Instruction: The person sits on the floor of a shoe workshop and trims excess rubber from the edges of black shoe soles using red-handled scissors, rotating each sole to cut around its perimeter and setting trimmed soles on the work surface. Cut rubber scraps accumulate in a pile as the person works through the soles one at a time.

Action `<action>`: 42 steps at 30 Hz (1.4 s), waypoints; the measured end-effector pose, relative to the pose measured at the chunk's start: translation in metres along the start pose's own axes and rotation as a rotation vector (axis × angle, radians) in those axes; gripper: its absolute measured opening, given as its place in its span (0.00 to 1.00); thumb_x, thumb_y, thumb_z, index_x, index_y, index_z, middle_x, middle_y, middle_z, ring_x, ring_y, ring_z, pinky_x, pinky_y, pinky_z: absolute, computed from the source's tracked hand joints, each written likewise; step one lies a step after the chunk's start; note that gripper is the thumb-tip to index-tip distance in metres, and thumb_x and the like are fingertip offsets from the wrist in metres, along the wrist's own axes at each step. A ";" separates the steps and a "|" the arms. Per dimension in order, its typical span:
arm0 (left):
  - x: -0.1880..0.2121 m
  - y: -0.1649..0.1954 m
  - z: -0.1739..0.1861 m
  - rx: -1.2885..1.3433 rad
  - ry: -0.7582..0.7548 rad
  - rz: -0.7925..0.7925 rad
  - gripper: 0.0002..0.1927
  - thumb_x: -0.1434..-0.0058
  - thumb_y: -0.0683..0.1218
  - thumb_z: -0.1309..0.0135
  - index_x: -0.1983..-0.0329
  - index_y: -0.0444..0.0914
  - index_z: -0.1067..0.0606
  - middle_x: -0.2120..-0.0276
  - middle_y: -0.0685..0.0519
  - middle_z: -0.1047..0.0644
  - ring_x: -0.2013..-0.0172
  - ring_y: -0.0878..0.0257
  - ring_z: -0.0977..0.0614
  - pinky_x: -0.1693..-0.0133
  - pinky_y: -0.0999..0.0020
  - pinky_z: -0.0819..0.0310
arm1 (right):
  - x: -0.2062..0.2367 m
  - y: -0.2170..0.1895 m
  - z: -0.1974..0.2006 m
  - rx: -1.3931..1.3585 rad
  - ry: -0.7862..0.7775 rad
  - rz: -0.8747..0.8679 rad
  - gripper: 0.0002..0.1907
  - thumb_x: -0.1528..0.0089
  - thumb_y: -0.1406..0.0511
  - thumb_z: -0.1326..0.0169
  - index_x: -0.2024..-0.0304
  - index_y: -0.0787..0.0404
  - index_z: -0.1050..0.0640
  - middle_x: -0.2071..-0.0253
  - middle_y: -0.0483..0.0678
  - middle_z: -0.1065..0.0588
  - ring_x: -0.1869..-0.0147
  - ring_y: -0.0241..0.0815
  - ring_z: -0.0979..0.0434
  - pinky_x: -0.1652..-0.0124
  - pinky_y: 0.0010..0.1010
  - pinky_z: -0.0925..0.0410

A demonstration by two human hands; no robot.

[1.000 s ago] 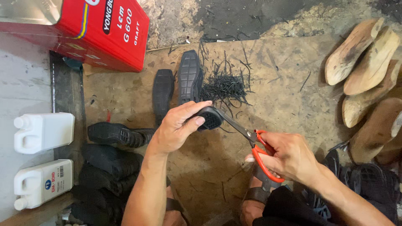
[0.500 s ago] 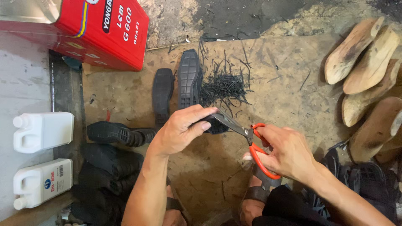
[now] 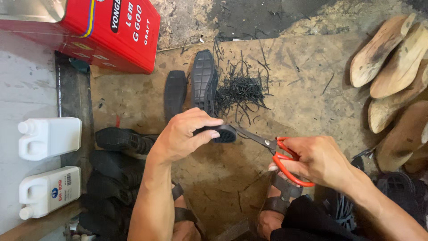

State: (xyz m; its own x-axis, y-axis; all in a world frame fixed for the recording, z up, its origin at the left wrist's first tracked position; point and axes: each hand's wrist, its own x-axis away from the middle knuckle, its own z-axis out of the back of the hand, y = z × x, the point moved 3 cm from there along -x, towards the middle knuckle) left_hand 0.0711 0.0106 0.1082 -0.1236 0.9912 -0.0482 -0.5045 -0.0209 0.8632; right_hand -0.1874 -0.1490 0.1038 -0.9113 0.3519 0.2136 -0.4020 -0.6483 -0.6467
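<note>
blades meet the sole's edge from the right

the left hand (image 3: 180,136) is closed around a black rubber sole (image 3: 223,133), fingers over the top and thumb beneath, holding it above the worn board (image 3: 307,80); only the sole's rounded end shows past the fingertips, pointing right; its long axis runs roughly left to right, back under the palm; the right hand (image 3: 318,160) grips the red-handled scissors (image 3: 278,154), fingers closed through the loops; the blades reach left and slightly up, tips touching the sole's exposed end, so scissors and sole lie nearly in one line; whether the blades are parted there is too small to tell; a heap of black trimmings (image 3: 240,91) lies beyond, beside two more soles (image 3: 191,89).
</note>
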 end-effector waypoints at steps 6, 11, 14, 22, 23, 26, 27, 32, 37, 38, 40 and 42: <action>0.000 -0.028 -0.019 0.609 0.227 0.097 0.26 0.34 0.39 0.43 0.33 0.33 0.31 0.47 0.54 0.22 0.47 0.64 0.22 0.41 0.69 0.29 | 0.000 0.004 -0.010 -0.116 0.097 -0.096 0.20 0.49 0.51 0.34 0.74 0.60 0.23 0.83 0.51 0.28 0.81 0.51 0.27 0.78 0.39 0.34; -0.004 -0.043 -0.056 1.068 0.278 0.112 0.34 0.34 0.46 0.42 0.26 0.33 0.36 0.48 0.51 0.25 0.61 0.65 0.25 0.59 0.69 0.29 | -0.001 0.009 -0.021 -0.037 0.156 -0.186 0.22 0.50 0.50 0.33 0.73 0.61 0.23 0.83 0.53 0.29 0.80 0.53 0.28 0.75 0.41 0.34; -0.007 -0.044 -0.072 1.328 0.185 0.220 0.30 0.24 0.62 0.64 0.38 0.32 0.30 0.55 0.44 0.21 0.59 0.60 0.18 0.54 0.65 0.21 | -0.003 0.008 -0.024 0.057 0.288 -0.113 0.23 0.50 0.50 0.32 0.69 0.61 0.22 0.80 0.53 0.27 0.76 0.55 0.26 0.74 0.42 0.34; -0.005 -0.034 -0.096 1.402 0.164 0.436 0.32 0.23 0.63 0.71 0.46 0.33 0.28 0.56 0.42 0.20 0.61 0.59 0.18 0.59 0.66 0.22 | -0.004 0.010 -0.030 0.261 0.412 -0.032 0.28 0.52 0.46 0.32 0.66 0.63 0.20 0.74 0.51 0.23 0.75 0.56 0.25 0.71 0.43 0.32; -0.005 -0.033 -0.097 1.407 0.147 0.448 0.32 0.23 0.63 0.71 0.46 0.33 0.28 0.56 0.42 0.20 0.62 0.59 0.18 0.60 0.66 0.23 | -0.003 0.011 -0.030 0.268 0.412 -0.028 0.28 0.52 0.46 0.32 0.66 0.63 0.20 0.73 0.51 0.23 0.75 0.56 0.25 0.71 0.43 0.32; -0.005 -0.032 -0.098 1.412 0.129 0.478 0.32 0.23 0.63 0.71 0.46 0.33 0.28 0.56 0.42 0.20 0.62 0.59 0.18 0.58 0.66 0.22 | -0.002 0.015 -0.031 0.270 0.412 -0.023 0.28 0.52 0.47 0.32 0.67 0.62 0.20 0.74 0.51 0.23 0.75 0.56 0.25 0.71 0.42 0.32; -0.005 -0.031 -0.098 1.423 0.127 0.478 0.31 0.23 0.63 0.71 0.46 0.33 0.28 0.56 0.42 0.20 0.62 0.59 0.18 0.59 0.66 0.22 | -0.001 0.016 -0.032 0.269 0.412 -0.024 0.27 0.52 0.47 0.32 0.67 0.62 0.20 0.74 0.51 0.23 0.74 0.55 0.25 0.70 0.42 0.32; -0.005 -0.027 -0.095 1.439 0.119 0.483 0.31 0.22 0.63 0.70 0.44 0.33 0.28 0.56 0.42 0.20 0.62 0.59 0.18 0.60 0.66 0.23 | -0.002 0.020 -0.031 0.227 0.409 0.015 0.26 0.51 0.47 0.31 0.70 0.62 0.21 0.75 0.51 0.24 0.74 0.54 0.23 0.71 0.41 0.32; -0.006 -0.024 -0.091 1.413 0.109 0.471 0.30 0.23 0.62 0.70 0.42 0.34 0.29 0.57 0.41 0.20 0.63 0.59 0.19 0.59 0.66 0.23 | -0.002 0.017 -0.025 0.244 0.419 -0.001 0.27 0.51 0.47 0.31 0.71 0.62 0.22 0.75 0.51 0.24 0.74 0.54 0.23 0.72 0.41 0.32; -0.006 -0.023 -0.091 1.405 0.108 0.465 0.31 0.23 0.62 0.70 0.42 0.34 0.29 0.57 0.41 0.20 0.62 0.58 0.19 0.58 0.66 0.22 | -0.003 0.016 -0.023 0.253 0.426 0.013 0.27 0.52 0.47 0.31 0.70 0.63 0.21 0.74 0.51 0.23 0.74 0.54 0.23 0.72 0.41 0.32; -0.006 -0.020 -0.091 1.454 0.095 0.492 0.30 0.23 0.62 0.69 0.42 0.34 0.29 0.57 0.41 0.20 0.63 0.58 0.19 0.60 0.66 0.23 | -0.004 0.013 -0.018 0.272 0.429 0.038 0.28 0.53 0.47 0.31 0.67 0.64 0.20 0.71 0.51 0.22 0.74 0.54 0.23 0.71 0.41 0.32; -0.006 -0.017 -0.090 1.482 0.069 0.504 0.29 0.23 0.62 0.68 0.42 0.35 0.29 0.58 0.41 0.20 0.64 0.58 0.19 0.61 0.66 0.23 | -0.005 0.012 -0.014 0.292 0.418 0.058 0.30 0.54 0.47 0.31 0.66 0.64 0.20 0.70 0.51 0.21 0.73 0.54 0.23 0.71 0.42 0.32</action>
State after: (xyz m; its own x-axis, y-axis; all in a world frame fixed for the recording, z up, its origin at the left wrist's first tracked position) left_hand 0.0034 -0.0068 0.0479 -0.0723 0.9136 0.4000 0.8522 -0.1518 0.5008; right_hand -0.1861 -0.1493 0.0845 -0.8432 0.5112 -0.1661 -0.4145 -0.8151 -0.4047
